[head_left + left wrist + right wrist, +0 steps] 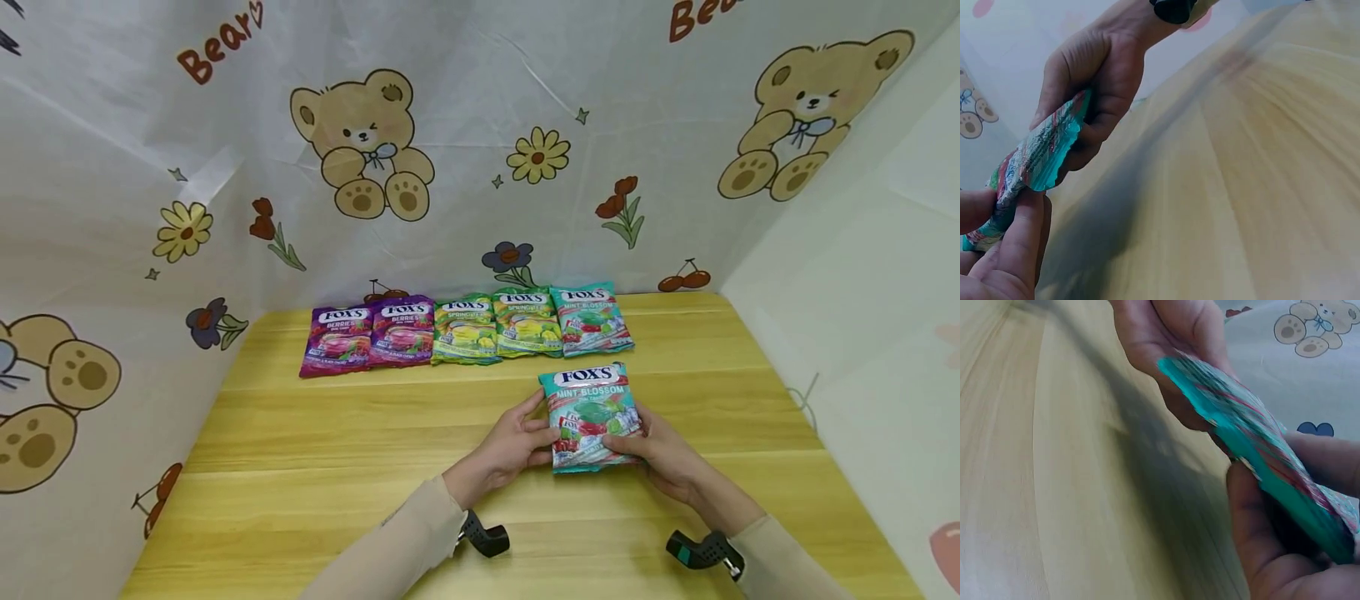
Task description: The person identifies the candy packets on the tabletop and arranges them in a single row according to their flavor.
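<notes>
Both hands hold a teal Fox's Mint Blossom candy bag (pixel 592 408) by its two sides, its printed front turned up toward the head camera. My left hand (pixel 510 442) pinches the left edge between thumb and fingers. On the opposite edge, my right hand (pixel 667 454) grips with its thumb over the front and fingers behind. Seen edge-on in the left wrist view, the bag (pixel 1041 150) is raised off the table, and a shadow falls below. The right wrist view shows the bag's teal sealed end (pixel 1222 434) between both hands.
Along the back of the wooden table (pixel 337 467) lies a row of bags: two purple Berries bags (pixel 337 342), two green-yellow bags (pixel 465 332) and another teal bag (pixel 592 321). A bear-print cloth (pixel 465 167) hangs behind. A thin cable (pixel 806 400) is at the right edge.
</notes>
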The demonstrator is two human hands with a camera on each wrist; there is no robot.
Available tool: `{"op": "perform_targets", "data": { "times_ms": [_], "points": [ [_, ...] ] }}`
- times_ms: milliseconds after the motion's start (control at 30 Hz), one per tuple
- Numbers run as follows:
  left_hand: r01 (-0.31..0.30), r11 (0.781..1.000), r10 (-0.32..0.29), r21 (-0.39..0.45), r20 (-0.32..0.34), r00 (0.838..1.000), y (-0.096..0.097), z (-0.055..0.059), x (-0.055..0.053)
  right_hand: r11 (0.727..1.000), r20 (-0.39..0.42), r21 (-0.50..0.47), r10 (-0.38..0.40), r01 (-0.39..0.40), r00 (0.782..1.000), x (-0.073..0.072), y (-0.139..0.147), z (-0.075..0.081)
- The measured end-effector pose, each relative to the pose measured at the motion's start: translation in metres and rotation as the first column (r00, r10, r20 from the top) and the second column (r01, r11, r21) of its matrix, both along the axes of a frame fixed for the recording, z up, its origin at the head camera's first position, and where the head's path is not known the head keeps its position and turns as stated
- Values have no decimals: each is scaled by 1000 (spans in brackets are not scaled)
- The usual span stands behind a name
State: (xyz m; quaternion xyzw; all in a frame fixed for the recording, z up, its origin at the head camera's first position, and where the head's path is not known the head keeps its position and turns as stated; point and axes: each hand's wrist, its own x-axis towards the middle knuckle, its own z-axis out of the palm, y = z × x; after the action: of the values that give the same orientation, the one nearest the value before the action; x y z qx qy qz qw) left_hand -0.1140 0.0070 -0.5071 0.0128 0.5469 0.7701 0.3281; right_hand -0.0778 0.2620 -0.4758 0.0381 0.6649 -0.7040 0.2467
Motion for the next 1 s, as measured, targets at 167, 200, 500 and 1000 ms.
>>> {"op": "perform_targets", "data": {
  "times_ms": [167,200,500,1000],
  "points": [
    [-20,1000,20,-20,-26,999,10,-1,-12,997,-6,-52,-50,49,999,-5,3,2],
    [-22,1000,21,-21,-29,999,12,0,-14,997,-9,-54,-63,62,998,-6,3,3],
    [-49,998,48,-48,-24,999,34,3,-31,987,11,-92,-131,132,991,-20,19,5],
    [-137,990,135,-41,-41,990,81,13,-57,961,7,-190,-205,203,979,-68,66,6]
  ]
}}
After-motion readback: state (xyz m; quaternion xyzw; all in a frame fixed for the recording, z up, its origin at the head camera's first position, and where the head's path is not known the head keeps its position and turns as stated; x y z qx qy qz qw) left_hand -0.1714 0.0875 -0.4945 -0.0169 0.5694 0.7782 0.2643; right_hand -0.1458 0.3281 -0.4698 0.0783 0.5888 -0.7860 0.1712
